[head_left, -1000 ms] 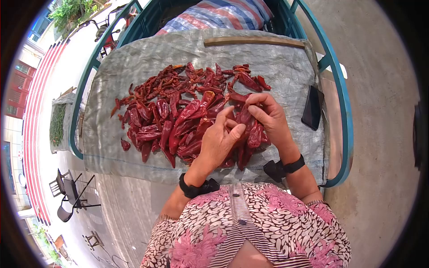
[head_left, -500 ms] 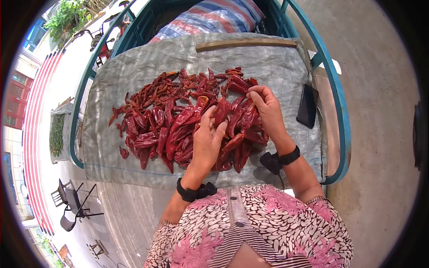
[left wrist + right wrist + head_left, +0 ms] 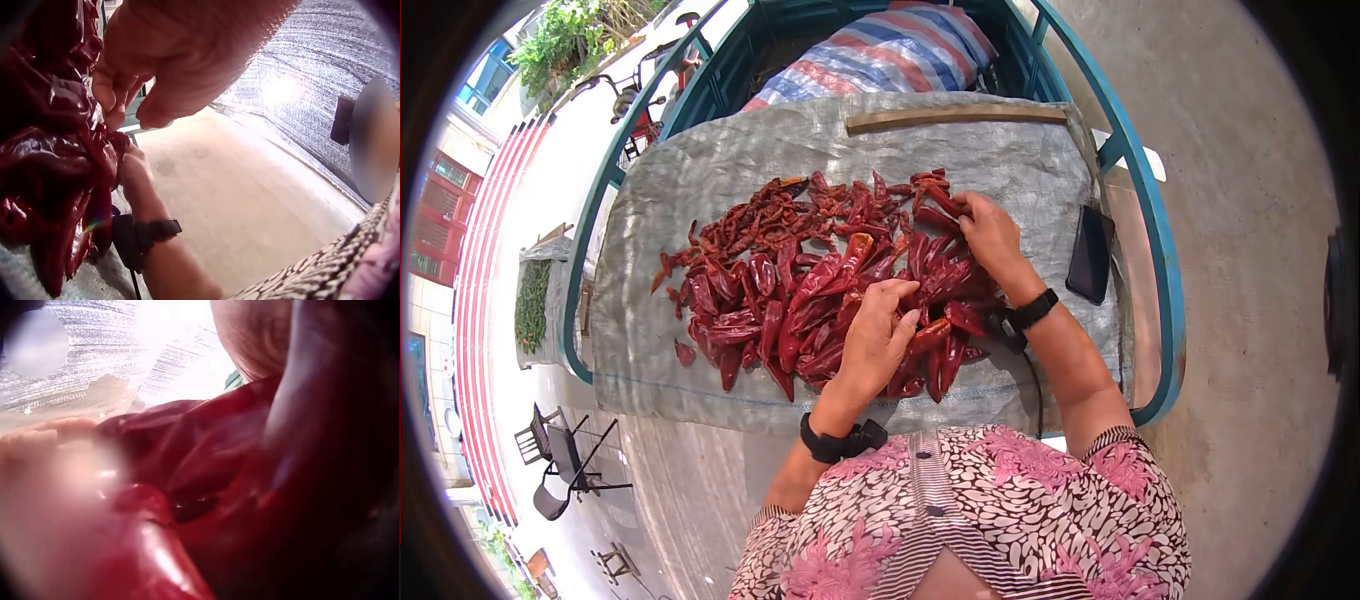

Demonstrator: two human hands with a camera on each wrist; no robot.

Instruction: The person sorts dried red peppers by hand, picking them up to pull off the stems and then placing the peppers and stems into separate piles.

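Observation:
Dried red chili peppers [image 3: 800,285] lie in a broad heap on a grey woven sheet [image 3: 670,160]. My left hand [image 3: 875,335] hovers over the front of the heap, its fingers loosely bent and thumb apart, with nothing between them. At the far right edge of the heap, my right hand [image 3: 992,235] pinches the end of a red chili pepper [image 3: 937,215] between thumb and fingers. Glossy peppers [image 3: 206,437] fill much of the right wrist view, blurred up close. The left wrist view shows peppers [image 3: 50,156] beside the hands.
A black phone [image 3: 1090,255] lies on the sheet to the right. Along the back runs a wooden strip [image 3: 955,118], with a striped bag [image 3: 880,55] behind it. Teal cart rails [image 3: 1155,270] border both sides. A cord hangs near my right wrist.
My hands have moved apart. The right reached away to a pepper at the heap's far right edge; the left drew back and lowered over the heap, and the pepper near its fingers is gone.

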